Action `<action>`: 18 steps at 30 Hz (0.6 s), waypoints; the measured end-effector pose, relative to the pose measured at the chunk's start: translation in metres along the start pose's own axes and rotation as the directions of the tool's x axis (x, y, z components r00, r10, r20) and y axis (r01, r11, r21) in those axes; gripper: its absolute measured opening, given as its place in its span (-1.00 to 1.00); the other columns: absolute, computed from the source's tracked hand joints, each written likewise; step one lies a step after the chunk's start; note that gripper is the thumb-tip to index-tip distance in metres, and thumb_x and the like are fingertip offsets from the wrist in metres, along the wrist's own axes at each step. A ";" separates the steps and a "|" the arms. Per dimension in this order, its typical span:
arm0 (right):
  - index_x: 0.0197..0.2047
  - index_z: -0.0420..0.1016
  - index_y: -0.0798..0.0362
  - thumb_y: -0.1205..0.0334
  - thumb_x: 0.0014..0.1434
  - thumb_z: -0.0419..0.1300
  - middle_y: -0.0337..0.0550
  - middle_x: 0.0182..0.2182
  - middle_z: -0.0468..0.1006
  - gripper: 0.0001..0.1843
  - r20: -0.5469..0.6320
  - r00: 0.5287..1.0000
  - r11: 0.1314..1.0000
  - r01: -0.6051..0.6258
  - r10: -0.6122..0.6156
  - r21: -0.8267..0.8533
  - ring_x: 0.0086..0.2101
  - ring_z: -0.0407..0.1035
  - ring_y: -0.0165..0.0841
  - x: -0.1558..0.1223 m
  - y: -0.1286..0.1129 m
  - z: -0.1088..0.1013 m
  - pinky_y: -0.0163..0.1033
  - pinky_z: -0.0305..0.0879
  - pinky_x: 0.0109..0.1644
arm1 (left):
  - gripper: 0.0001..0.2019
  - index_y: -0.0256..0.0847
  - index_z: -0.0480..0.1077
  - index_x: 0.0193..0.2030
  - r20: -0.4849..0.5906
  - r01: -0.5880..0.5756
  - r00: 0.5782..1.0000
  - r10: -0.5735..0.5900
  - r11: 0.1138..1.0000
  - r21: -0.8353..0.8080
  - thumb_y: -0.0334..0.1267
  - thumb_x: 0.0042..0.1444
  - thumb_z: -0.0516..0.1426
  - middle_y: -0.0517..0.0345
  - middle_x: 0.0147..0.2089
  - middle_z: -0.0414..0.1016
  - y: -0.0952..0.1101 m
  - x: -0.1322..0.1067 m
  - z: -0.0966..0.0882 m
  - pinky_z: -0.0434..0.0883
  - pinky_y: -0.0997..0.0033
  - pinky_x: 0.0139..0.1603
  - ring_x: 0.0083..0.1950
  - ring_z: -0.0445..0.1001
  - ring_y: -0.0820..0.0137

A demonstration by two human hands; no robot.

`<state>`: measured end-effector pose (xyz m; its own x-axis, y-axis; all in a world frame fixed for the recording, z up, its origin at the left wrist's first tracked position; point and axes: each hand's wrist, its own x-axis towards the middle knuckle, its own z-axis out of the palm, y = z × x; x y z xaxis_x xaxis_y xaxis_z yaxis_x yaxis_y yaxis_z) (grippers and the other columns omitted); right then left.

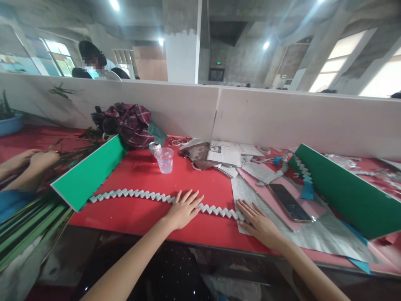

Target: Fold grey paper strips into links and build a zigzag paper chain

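A long zigzag chain of folded grey paper [138,193] lies across the red table top [194,232], curving from the green divider on the left toward the right. My left hand [184,210] rests palm down over its middle, fingers spread. At the chain's right end my right hand [258,222] lies flat with fingers stretched out, covering the last links. Neither hand grips the chain. Under and beside my right hand is a sheet of grey paper [246,196]. A dark phone [290,202] sits farther right on a pink folder [261,184].
Green dividers stand at left [90,177] and right [344,192]. A clear plastic cup [164,161] and a can [154,147] stand behind the chain, near plaid cloth [134,121] and papers [224,153]. At left, another person's hands [40,161] are above long green leaves [34,228].
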<state>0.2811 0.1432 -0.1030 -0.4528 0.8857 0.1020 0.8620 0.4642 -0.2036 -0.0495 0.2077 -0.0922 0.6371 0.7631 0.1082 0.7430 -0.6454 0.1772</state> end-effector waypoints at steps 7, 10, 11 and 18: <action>0.36 -0.41 -0.15 -0.09 0.28 -0.12 -0.23 0.33 -0.16 -0.29 0.040 0.999 0.999 -0.018 0.019 -0.042 0.30 -0.30 -0.20 -0.004 -0.003 0.002 0.14 -0.36 0.34 | -0.50 0.10 -0.09 0.34 0.086 0.059 0.995 -0.058 0.998 -0.018 0.02 0.27 -0.27 0.26 0.40 -0.11 0.002 -0.001 -0.004 -0.13 -0.13 0.32 0.40 -0.15 0.20; 0.35 -0.45 -0.17 -0.09 0.28 -0.14 -0.25 0.33 -0.16 -0.29 0.039 0.998 0.997 -0.036 0.039 -0.066 0.30 -0.31 -0.19 -0.005 0.001 0.003 0.18 -0.41 0.33 | -0.49 0.09 -0.08 0.34 0.075 0.061 0.995 -0.060 0.998 -0.015 0.03 0.27 -0.28 0.26 0.41 -0.12 0.002 -0.001 -0.004 -0.12 -0.13 0.32 0.40 -0.14 0.20; 0.35 -0.46 -0.17 -0.10 0.28 -0.14 -0.25 0.33 -0.17 -0.28 0.040 0.998 0.997 -0.040 0.043 -0.070 0.30 -0.31 -0.19 -0.005 0.002 0.003 0.17 -0.41 0.33 | -0.49 0.09 -0.07 0.34 0.073 0.060 0.996 -0.058 0.998 -0.016 0.03 0.27 -0.29 0.26 0.41 -0.12 0.002 -0.002 -0.004 -0.12 -0.12 0.32 0.40 -0.14 0.20; 0.36 -0.40 -0.15 -0.12 0.27 -0.13 -0.23 0.33 -0.14 -0.29 0.038 0.998 0.997 -0.049 0.051 -0.062 0.30 -0.28 -0.18 -0.007 0.005 0.001 0.15 -0.40 0.34 | -0.49 0.06 -0.06 0.34 0.063 0.046 0.997 -0.045 0.999 -0.005 0.02 0.27 -0.27 0.26 0.40 -0.09 0.001 -0.002 -0.003 -0.10 -0.12 0.32 0.40 -0.14 0.20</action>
<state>0.2883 0.1389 -0.1052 -0.4163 0.9076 0.0540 0.8956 0.4196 -0.1476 -0.0509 0.2053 -0.0891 0.6146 0.7879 0.0381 0.7702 -0.6098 0.1868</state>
